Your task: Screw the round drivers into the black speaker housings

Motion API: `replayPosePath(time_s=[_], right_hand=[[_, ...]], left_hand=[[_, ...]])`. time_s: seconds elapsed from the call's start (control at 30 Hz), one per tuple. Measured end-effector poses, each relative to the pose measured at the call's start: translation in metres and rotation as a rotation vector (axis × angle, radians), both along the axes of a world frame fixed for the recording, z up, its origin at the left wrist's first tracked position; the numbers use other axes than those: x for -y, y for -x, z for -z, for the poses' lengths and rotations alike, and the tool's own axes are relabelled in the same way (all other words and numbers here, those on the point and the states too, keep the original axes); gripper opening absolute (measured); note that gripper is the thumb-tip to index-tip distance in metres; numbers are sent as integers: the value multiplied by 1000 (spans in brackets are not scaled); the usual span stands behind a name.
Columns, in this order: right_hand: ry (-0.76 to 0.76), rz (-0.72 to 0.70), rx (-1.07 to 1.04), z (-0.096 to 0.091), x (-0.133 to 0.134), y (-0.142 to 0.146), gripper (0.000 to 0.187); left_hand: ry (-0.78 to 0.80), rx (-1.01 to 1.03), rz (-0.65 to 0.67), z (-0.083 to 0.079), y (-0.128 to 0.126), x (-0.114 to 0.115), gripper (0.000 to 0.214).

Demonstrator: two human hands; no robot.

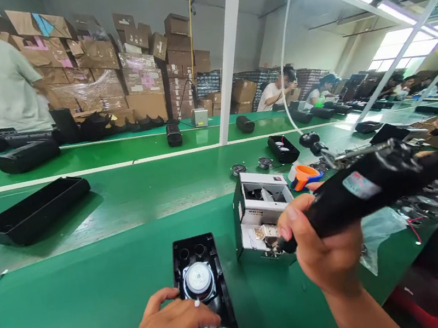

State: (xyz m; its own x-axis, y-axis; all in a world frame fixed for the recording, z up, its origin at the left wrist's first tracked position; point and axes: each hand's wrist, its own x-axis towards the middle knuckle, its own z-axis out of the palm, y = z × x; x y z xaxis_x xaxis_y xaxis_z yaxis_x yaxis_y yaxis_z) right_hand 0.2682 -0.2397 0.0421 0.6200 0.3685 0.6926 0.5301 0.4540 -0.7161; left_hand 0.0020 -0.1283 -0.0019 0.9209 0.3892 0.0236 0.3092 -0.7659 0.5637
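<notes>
Right grip (333, 256) clasps a power tool (344, 197); open left grip (174, 326) touches a casing (218, 261) holding speakers (198, 278).

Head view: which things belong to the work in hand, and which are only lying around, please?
In the work, probably:
black housing, under the left hand
two speakers in it
black power tool, in the right hand
white-fronted box, near the tool's tip

Lying around, it seems:
open black shell at left
orange ring
clear plastic bag
</notes>
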Motion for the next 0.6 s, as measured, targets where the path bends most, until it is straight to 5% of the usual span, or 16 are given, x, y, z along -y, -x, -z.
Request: replayPosePath(time_s=[0.13,0.3,0.43,0.6], right_hand=[[76,-107,-205,-10,9,24,35],[-70,-110,-320,-12,24,52,57],[-69,-297,-306,-11,21,70,56],[-60,-333,-269,-10,-3,93,45]], left_hand=[[91,-34,7,9,3,-1,35],[108,-170,-51,21,-5,14,54],[69,-222,-70,15,-11,27,47],[2,-242,-66,1,-8,30,45]])
